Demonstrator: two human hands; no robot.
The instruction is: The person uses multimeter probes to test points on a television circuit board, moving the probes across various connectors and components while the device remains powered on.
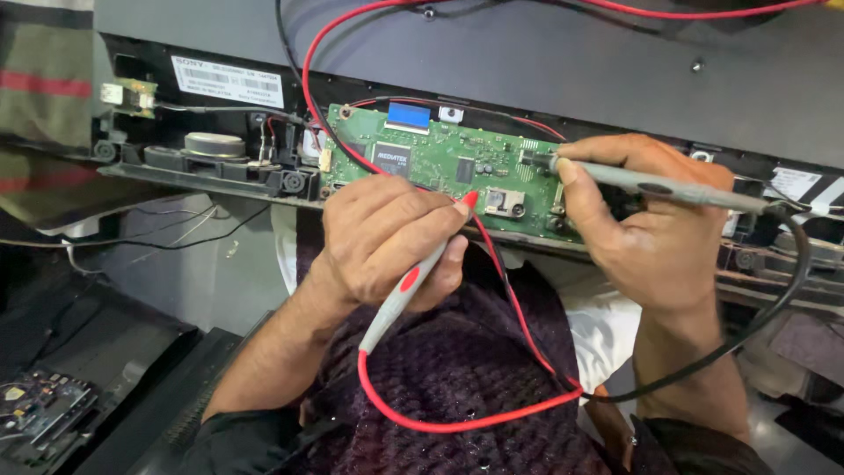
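Observation:
A green circuit board (440, 163) sits in the lower edge of an opened flat-panel set. My left hand (387, 237) grips a grey test probe with a red tip (413, 280); its tip rests on the board near a square metal part (504, 202). From the probe's rear a red lead (457, 424) loops across my lap. My right hand (655, 224) holds a second grey probe (668, 187) with a black lead (782, 290), its point touching the board's upper right area.
A round speaker (214, 145) and a white label (227, 81) sit left of the board. Red and black wires run over the grey back panel (545, 53). Another circuit board (40, 405) lies at lower left. A dark knitted garment (457, 352) covers my lap.

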